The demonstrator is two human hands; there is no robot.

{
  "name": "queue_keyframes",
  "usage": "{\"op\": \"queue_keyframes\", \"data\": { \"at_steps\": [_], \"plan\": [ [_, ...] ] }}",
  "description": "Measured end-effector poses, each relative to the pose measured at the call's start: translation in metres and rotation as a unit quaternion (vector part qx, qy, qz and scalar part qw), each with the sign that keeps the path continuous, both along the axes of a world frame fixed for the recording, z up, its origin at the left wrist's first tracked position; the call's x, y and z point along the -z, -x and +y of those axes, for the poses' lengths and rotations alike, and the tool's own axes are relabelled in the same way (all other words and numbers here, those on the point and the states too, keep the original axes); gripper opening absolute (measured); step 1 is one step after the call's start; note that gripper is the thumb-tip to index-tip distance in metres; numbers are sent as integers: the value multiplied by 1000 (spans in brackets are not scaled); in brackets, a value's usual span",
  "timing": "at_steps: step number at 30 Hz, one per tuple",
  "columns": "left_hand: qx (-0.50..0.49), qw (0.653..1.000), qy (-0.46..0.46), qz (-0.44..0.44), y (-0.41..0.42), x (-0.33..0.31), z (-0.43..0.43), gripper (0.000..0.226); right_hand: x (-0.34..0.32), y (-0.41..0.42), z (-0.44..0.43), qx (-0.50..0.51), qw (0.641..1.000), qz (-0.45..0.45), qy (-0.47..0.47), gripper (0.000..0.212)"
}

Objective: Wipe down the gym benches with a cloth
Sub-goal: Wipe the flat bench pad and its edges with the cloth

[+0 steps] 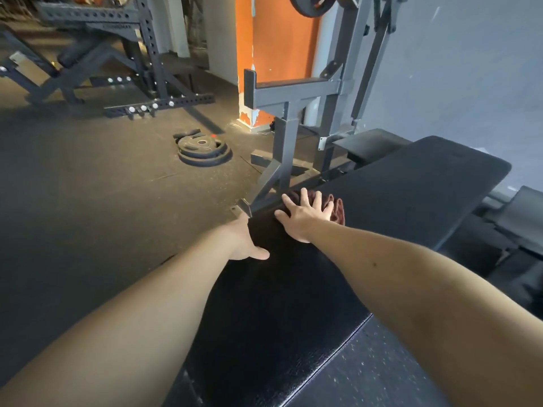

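Mid-wipe, the right hand (305, 218) presses the brown cloth (338, 211) flat, fingers spread, at the bench's (293, 304) 12 o'clock end, the left hand (245, 242) braces the 9 o'clock edge, its grip hidden, and next likely comes a drag toward 6 o'clock.

Dim, soft blur, wide-angle edge distortion.
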State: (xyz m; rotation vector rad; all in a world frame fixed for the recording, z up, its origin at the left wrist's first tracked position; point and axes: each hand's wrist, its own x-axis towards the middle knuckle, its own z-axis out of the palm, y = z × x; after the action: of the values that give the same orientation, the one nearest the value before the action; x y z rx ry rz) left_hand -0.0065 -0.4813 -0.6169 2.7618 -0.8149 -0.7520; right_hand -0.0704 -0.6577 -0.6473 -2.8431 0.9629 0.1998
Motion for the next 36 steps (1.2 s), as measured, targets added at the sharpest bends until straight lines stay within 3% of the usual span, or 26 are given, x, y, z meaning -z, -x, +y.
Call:
{"op": "queue_keyframes", "data": {
  "at_steps": [6, 10, 14, 19, 23, 27, 31, 33, 36],
  "plan": [
    [0, 1000, 9, -11, -2, 9, 2, 103, 8, -4, 6, -95, 994, -49, 1, 55],
    [-6, 1000, 18, -12, 4, 2, 9, 108, -7, 23, 46, -235, 968, -48, -68, 54],
    [-10, 1000, 7, -11, 7, -4, 11, 102, -8, 40, 21, -323, 942, -32, -82, 54],
    [-39, 999, 31, -23, 21, -2, 13, 89, -5, 20, -59, -176, 984, -37, -8, 53],
    [-55, 993, -25, -101, 47, -4, 6, 75, 4, -4, -58, -130, 991, -5, 32, 53],
    [-96, 991, -16, -92, 61, -11, 19, 64, 5, 6, 6, -238, 970, -49, 27, 55],
    [-84, 993, -35, -71, 70, -21, 39, 67, 5, 42, 70, -361, 931, -40, -30, 55],
    [-81, 993, -41, -72, 76, -24, 38, 66, -2, 48, 53, -363, 930, -30, -58, 56],
    [-78, 993, -35, -76, 87, -27, 30, 61, -11, 44, -5, -275, 960, -34, -37, 54]
  ]
}}
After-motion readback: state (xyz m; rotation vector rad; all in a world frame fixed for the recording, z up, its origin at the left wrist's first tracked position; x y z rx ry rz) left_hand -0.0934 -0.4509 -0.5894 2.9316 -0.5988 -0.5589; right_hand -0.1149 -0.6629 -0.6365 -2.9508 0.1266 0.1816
